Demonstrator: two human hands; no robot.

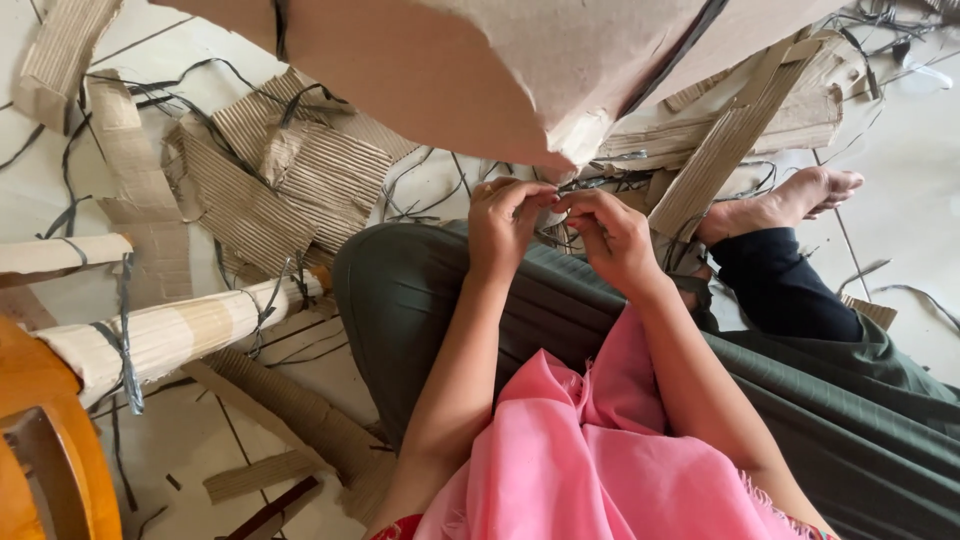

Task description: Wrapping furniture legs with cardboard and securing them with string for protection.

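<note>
**Strap pinched between both hands under the cardboard**

Strap (556, 205), thin and dark, runs between the two hands at the upper middle of the frame, just below the torn corner of a big cardboard sheet (480, 70) that fills the top centre. The left hand (505, 222) is curled, its fingertips closed on the strap from the left; the right hand (612, 235) is curled too, fingertips nipping the same strap from the right. The fingertips of both hands nearly meet, and the strap is mostly hidden between them, so how it is looped cannot be told.

Both hands sit over the lap, above a grey-green skirt (420, 290) and a pink cloth (600, 460) in the lower middle. A bare foot (790, 200) lies on the floor (905, 170) just right of the hands, beside a dark sleeve-like trouser leg (780, 285).

Corrugated scraps (290, 170) and loose dark straps (165, 90) litter the upper left. Two cardboard rolls (170, 335) bound with strap lie at the left, near an orange wooden chair (40, 430) in the lower left corner. A long corrugated strip (725, 145) leans at the upper right, just beyond the right hand.
</note>
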